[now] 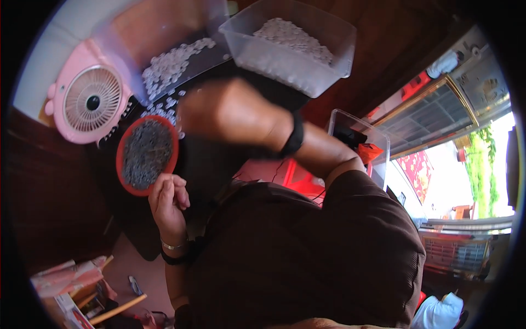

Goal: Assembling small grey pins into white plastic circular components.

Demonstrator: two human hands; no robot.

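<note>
A round red dish (174,143) full of small dark grey pieces lies on a dark work surface (208,164). My left hand (167,202), with a bracelet and a dark band at the wrist, curls its fingers at the dish's near rim. My right hand (224,112) is blurred with motion above the surface, just right of the dish, back of the hand up. Its fingers are hidden, and a black band circles its wrist. Small white pieces (170,66) are scattered on a clear sheet beyond the dish.
A clear plastic tub (329,60) holding white pieces stands behind my right hand. A pink desk fan (90,101) sits left of the dish. Another clear box (378,137) with dark and orange items is at the right. Papers and sticks lie at the lower left (76,285).
</note>
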